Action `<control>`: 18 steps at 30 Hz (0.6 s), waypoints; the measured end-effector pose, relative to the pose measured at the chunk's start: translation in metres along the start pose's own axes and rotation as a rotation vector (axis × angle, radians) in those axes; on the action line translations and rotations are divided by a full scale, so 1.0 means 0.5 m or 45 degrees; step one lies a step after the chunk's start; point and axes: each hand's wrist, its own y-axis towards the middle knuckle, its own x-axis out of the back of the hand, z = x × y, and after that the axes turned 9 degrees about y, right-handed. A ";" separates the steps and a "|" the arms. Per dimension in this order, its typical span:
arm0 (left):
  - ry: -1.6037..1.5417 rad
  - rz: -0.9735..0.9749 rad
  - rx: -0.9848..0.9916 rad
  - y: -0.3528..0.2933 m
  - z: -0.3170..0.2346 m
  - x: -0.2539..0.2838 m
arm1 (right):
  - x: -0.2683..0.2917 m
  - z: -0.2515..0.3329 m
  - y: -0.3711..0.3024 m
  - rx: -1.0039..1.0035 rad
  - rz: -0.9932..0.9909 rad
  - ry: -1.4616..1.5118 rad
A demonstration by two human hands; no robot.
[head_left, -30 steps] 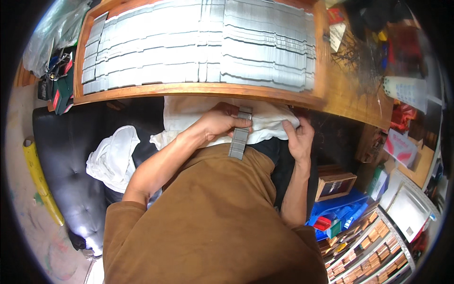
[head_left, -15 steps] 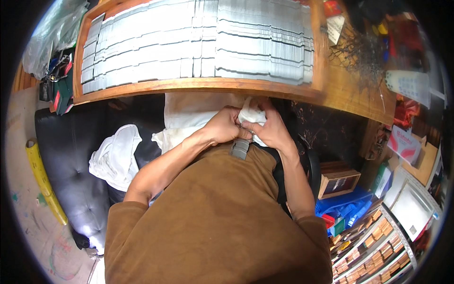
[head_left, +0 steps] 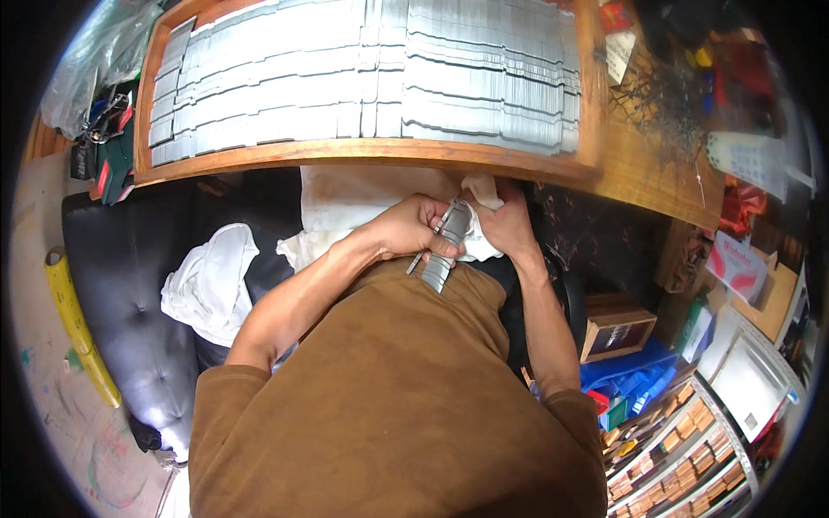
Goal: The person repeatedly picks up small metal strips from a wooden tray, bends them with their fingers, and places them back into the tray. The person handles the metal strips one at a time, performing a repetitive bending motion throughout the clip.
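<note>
My left hand (head_left: 404, 228) is closed around a small stack of thin grey metal plates (head_left: 452, 226), held just above my lap. The stack is slightly fanned, and its lower end juts out below my fingers towards my brown shirt. My right hand (head_left: 506, 228) grips a white cloth (head_left: 482, 192) against the right side of the stack; its fingertips are partly hidden by the cloth. Beyond both hands, a wooden tray (head_left: 363, 157) holds rows of similar thin grey metal plates (head_left: 285, 91), packed tightly together.
White fabric (head_left: 345, 194) lies across my lap under the tray. On the black padded seat (head_left: 121, 285) to the left is a crumpled white cloth (head_left: 210, 281). A yellow tube (head_left: 82, 337) lies farther left. A wooden box (head_left: 615, 332) and racks of small wooden pieces (head_left: 691, 440) stand at right.
More of the metal plates now shows between my hands, and the stack has fanned out. My right hand and the cloth have shifted slightly right, off the top of the plates.
</note>
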 end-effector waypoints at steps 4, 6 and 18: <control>0.056 -0.039 -0.059 -0.005 -0.003 -0.001 | 0.024 -0.004 0.001 -0.062 -0.096 0.014; 0.024 -0.101 -0.084 -0.012 -0.010 0.001 | 0.037 0.007 0.006 -0.136 -0.260 0.014; -0.489 -0.506 -0.246 -0.111 -0.092 -0.002 | -0.004 0.191 -0.114 -0.011 0.401 0.084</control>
